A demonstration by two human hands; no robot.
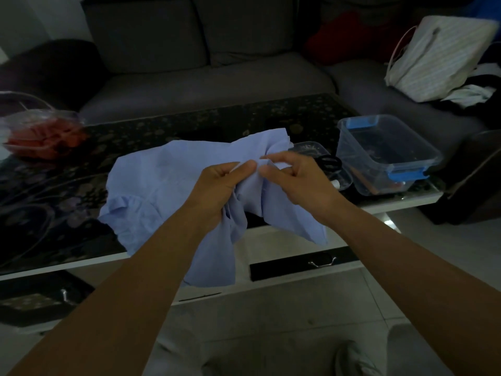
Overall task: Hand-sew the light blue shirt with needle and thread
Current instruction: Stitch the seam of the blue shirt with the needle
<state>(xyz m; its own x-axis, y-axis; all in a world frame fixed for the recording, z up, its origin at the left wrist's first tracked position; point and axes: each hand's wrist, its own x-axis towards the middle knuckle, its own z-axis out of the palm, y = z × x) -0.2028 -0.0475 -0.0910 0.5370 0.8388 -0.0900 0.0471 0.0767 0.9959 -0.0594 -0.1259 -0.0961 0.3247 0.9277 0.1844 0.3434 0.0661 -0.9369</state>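
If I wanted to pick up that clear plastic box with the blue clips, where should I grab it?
Probably take the clear plastic box by the rims of its two long walls, coming straight down from above. It stands upright with its top open, and the blue clips stick out at the short ends, so those ends are awkward to hold.

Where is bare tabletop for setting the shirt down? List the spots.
Bare tabletop lies between the bag of red things and the light blue shirt, and in the strip behind the shirt toward the sofa. The right end is crowded: scissors, small tray, clear container.
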